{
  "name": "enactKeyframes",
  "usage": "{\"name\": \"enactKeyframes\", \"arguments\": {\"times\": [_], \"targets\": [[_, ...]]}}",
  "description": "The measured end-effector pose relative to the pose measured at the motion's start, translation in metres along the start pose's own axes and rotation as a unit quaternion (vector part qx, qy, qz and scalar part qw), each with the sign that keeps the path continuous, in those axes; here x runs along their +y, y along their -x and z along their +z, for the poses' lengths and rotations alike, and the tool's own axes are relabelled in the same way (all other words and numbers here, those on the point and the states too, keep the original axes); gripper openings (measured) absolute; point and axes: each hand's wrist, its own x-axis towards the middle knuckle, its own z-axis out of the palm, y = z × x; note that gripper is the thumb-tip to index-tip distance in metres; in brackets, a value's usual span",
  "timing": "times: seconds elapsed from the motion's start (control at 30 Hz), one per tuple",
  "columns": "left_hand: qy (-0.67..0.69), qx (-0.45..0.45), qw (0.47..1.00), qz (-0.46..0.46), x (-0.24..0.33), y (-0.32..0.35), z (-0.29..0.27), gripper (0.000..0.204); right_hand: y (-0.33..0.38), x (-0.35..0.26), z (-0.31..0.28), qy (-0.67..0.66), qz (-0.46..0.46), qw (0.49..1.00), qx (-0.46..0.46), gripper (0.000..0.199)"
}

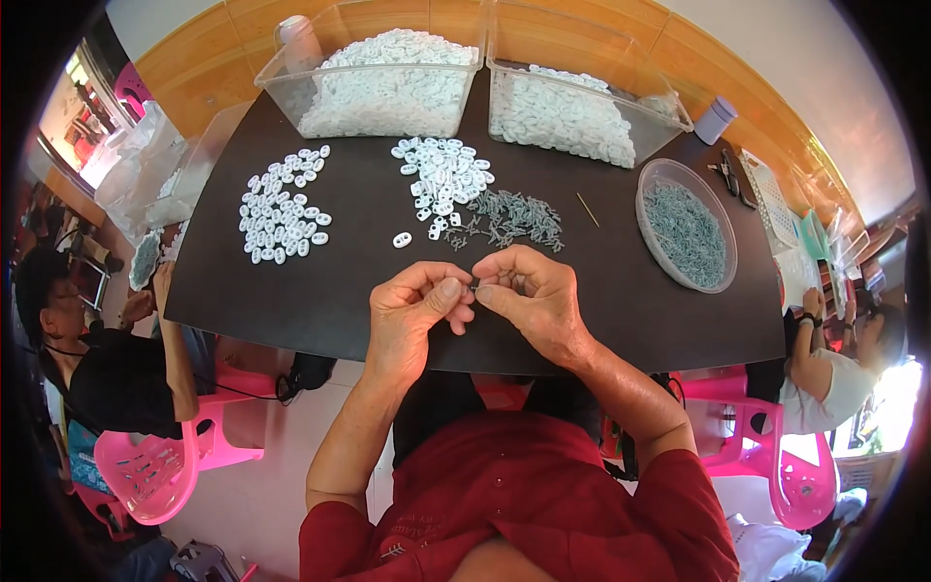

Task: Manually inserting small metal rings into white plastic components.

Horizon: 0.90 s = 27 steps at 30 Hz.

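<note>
My left hand [415,308] and my right hand [533,296] meet over the near edge of the dark table, fingertips pinched together. Between them shows a bit of a tiny dark grey-green piece [473,284]; the fingers hide the rest, and anything else they hold. Just beyond lies a single white oval part [402,240] with holes in it. Farther off is a heap of similar white parts [446,175], touching a pile of small grey screw-like pieces [514,218]. Another group of white oval parts [281,211] is spread out to the left.
Two clear bins [388,131] [582,145] of white parts stand at the back. A round tub [648,228] of grey pieces sits right, near a thin brass-coloured rod [588,210], black-handled pliers [732,177] and a lilac bottle [716,121]. People sit left [116,369] and right [824,378].
</note>
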Motion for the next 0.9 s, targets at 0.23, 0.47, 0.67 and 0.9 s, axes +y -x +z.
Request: {"name": "enactKeyframes", "arguments": {"times": [0.23,0.47,0.67,0.9], "targets": [[0.007,0.025,0.999,0.022,-0.005,0.003,0.001,0.016,0.000,0.001,0.001,0.004,-0.005,1.000,-0.007,0.019],[-0.017,0.019,1.000,-0.019,-0.005,0.007,-0.005,0.014,0.000,0.004,0.005,0.009,0.000,1.000,-0.012,0.017],[-0.047,0.013,0.999,-0.002,-0.007,0.009,-0.006,0.013,-0.001,0.004,0.006,0.019,0.003,1.000,-0.024,0.017],[-0.130,0.011,0.991,0.021,-0.008,0.012,-0.007,0.012,-0.002,0.008,0.010,-0.001,-0.020,1.000,-0.006,0.014]]}}
